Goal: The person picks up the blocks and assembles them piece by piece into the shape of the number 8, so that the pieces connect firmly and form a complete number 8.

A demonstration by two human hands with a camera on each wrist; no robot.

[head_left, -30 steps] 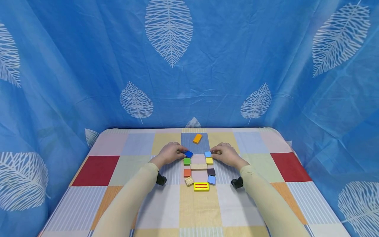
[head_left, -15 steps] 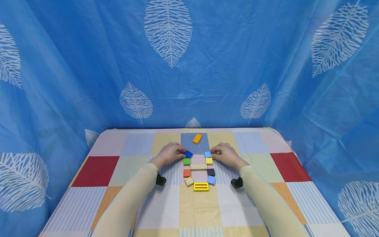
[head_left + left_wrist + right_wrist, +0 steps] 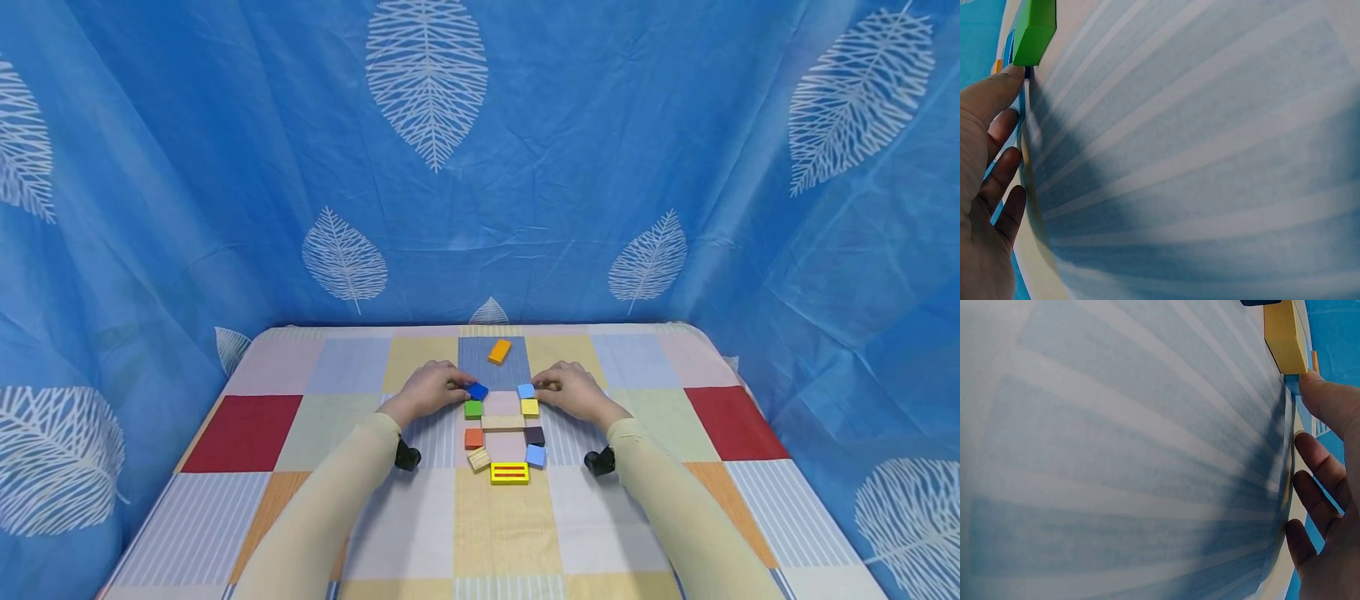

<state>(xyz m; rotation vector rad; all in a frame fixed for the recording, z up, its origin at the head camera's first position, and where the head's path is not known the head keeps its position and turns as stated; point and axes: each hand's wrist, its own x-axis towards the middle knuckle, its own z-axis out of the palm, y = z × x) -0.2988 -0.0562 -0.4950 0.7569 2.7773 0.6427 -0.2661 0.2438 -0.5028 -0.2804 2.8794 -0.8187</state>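
Observation:
In the head view, my left hand [image 3: 429,388] pinches a dark blue block [image 3: 478,391] by its left side, between thumb and index finger. Opposite it, my right hand [image 3: 577,393] has thumb and index finger on a light blue block [image 3: 526,391]. A green block [image 3: 473,409] lies just nearer than the dark blue one, and a yellow block [image 3: 530,407] just nearer than the light blue one. Both wrist views show the other fingers loosely bent. The left wrist view has the green block [image 3: 1035,34] largely hiding the dark blue one.
Between the two rows lies a long plain wooden block [image 3: 503,423]. Closer in are a red-orange block [image 3: 474,438], a black block [image 3: 535,436], a small wooden block [image 3: 479,459], a blue block [image 3: 536,456] and a red-striped yellow block [image 3: 510,473]. An orange block [image 3: 499,351] lies farther back.

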